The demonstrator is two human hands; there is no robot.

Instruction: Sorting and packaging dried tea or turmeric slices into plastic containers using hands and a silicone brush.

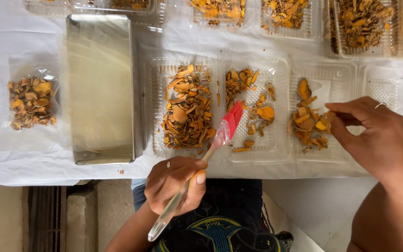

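Presently: sorting dried orange slices between clear trays.
Left hand (176,184) grips brush (227,128) over middle tray (276,151); right hand (374,135) pinches slices (309,123) right of it. Next move needs a light touch.

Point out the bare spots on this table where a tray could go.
Bare white cloth shows left of the metal box, below the small bag of orange pieces, and in a thin strip along the near edge. The middle and far rows are packed with clear trays.
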